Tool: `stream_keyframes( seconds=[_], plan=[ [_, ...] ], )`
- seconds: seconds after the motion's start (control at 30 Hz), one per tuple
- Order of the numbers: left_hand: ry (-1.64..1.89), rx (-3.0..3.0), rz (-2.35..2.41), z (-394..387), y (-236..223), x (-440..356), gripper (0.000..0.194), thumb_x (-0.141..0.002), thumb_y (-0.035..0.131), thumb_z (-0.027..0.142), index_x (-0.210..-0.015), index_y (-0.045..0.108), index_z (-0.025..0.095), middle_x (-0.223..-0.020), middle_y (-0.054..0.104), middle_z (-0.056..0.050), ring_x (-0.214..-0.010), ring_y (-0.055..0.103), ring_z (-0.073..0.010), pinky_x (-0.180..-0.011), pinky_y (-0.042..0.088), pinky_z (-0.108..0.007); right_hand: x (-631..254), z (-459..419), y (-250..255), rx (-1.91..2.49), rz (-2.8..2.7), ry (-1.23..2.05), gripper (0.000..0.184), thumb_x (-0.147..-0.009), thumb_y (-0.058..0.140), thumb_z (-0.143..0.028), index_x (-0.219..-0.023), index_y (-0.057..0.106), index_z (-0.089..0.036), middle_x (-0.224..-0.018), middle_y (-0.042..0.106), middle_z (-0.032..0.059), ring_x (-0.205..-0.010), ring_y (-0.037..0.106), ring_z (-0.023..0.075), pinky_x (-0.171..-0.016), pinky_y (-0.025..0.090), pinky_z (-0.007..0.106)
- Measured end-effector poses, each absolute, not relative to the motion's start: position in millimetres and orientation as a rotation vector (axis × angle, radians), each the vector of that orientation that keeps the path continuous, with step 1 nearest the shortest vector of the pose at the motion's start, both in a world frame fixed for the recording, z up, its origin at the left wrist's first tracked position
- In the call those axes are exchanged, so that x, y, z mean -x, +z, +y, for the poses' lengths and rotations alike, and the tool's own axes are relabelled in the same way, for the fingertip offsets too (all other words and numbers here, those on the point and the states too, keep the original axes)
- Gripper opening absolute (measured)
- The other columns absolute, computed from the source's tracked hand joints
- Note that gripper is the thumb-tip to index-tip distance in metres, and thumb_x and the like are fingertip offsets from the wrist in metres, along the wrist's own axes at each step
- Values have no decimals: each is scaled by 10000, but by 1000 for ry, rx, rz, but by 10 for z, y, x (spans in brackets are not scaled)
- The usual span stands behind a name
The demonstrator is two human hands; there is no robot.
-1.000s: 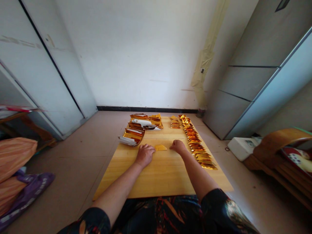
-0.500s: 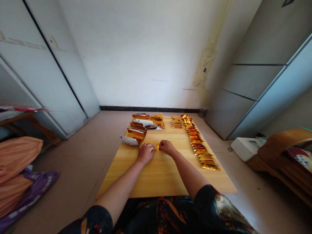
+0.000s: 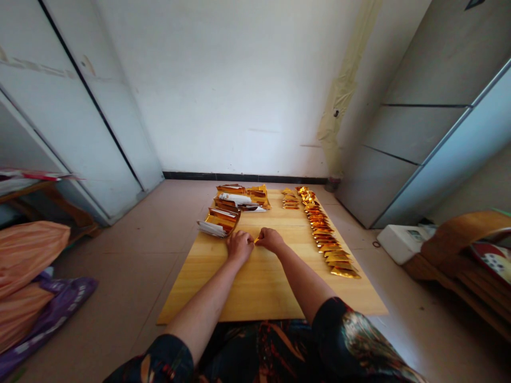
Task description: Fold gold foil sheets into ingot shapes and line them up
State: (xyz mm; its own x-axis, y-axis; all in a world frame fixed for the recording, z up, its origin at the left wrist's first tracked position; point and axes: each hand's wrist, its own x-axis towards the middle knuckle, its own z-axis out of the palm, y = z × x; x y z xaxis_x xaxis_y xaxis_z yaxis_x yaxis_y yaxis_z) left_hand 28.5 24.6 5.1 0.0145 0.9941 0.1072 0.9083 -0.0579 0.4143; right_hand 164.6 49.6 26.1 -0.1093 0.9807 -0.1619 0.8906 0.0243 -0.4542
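Note:
Over the middle of the wooden table, my left hand [image 3: 240,247] and my right hand [image 3: 271,239] are close together, fingers pinched on a small gold foil piece [image 3: 256,241]. Only a sliver of that piece shows between the fingertips; the rest is hidden. Just beyond my left hand lies a curled gold wrapper [image 3: 221,219] with white slips in it. Behind it are more gold wrappers [image 3: 258,196] and a white packet [image 3: 235,199]. To the right, a long row of folded gold foil packets [image 3: 324,234] overlaps along the table's edge.
A shorter stack of gold foil packets [image 3: 290,199] sits at the back of the table [image 3: 259,292]. Beyond stands a white wall, with a grey fridge [image 3: 403,127] at right and a cabinet [image 3: 80,117] at left. Orange and purple bags [image 3: 35,298] lie at the left.
My hands have drawn slightly closer together, and the gold foil piece between them looks narrower and tilted. The wrappers and packet rows stay where they were.

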Motion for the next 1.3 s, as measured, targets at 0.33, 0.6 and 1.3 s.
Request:
stream_keyframes(
  seconds=[0.33, 0.6, 1.3],
  plan=[
    [518, -1948, 2021, 263, 62, -324, 198, -782, 526, 166, -804, 685, 282, -1047, 628, -6, -1072, 497, -215, -867, 368, -352, -1696, 528, 222, 1930, -2043, 668, 141, -638, 702, -141, -743, 623, -193, -765, 639, -8, -703, 550, 116, -570, 342, 190],
    [495, -1983, 2015, 252, 8, -319, 312, -789, 534, 167, -1026, 658, 326, -1146, 606, -3, -1115, 467, -214, -915, 345, -356, -1986, 465, 69, 1885, -1994, 490, 240, -652, 650, -101, -884, 650, -161, -927, 603, 42, -744, 544, 110, -628, 377, 181],
    [591, -2206, 1879, 140, 19, -337, 233, -795, 563, 236, -944, 708, 341, -1025, 625, -19, -1002, 488, -203, -839, 328, -354, -2047, 495, 43, 1824, -2157, 500, 343, -713, 643, -152, -1052, 625, -198, -971, 595, 33, -823, 566, 127, -715, 405, 203]
  ],
)
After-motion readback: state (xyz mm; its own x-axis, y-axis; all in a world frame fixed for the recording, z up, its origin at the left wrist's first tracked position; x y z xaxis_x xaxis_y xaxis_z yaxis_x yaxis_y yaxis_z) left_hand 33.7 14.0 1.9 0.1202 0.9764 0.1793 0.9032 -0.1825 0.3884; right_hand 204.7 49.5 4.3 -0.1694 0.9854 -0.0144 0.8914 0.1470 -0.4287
